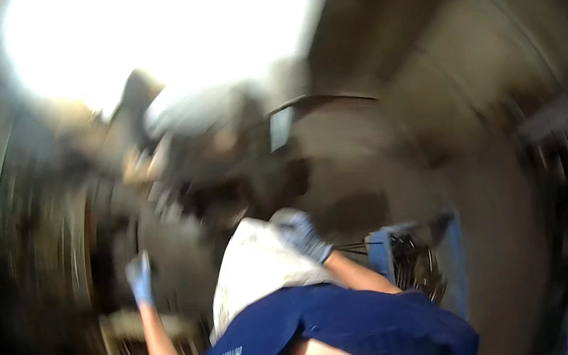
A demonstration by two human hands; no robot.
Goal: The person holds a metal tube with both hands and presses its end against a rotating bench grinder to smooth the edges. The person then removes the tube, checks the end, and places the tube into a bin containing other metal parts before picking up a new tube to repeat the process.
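Counting through heavy motion blur gives two gloved hands, one pale sack and one blue crate; nearly everything else is smeared beyond telling.

Both hands wear light grey-blue gloves and rise from bare forearms below short dark navy sleeves. One right hand (pixel 299 232) lies on the upper edge of the sack (pixel 257 269), its fingers curled over the cloth in what looks like a grip, though the blur keeps me from saying how tightly they close. One left hand (pixel 140 276) is raised well to the left of the sack, apart from it; whether its fingers are spread or closed, and whether they hold anything, I cannot tell.

That single sack is off-white to cream, soft and bulging, with faint grey marks on its face. It sits low in the middle of the view, pressed against the navy garment (pixel 336 331) just beneath it and between the two forearms.

Just to the right of the right forearm stands the blue crate (pixel 413 254), with dark wiry shapes inside it. A very bright white patch fills the upper left of the view.
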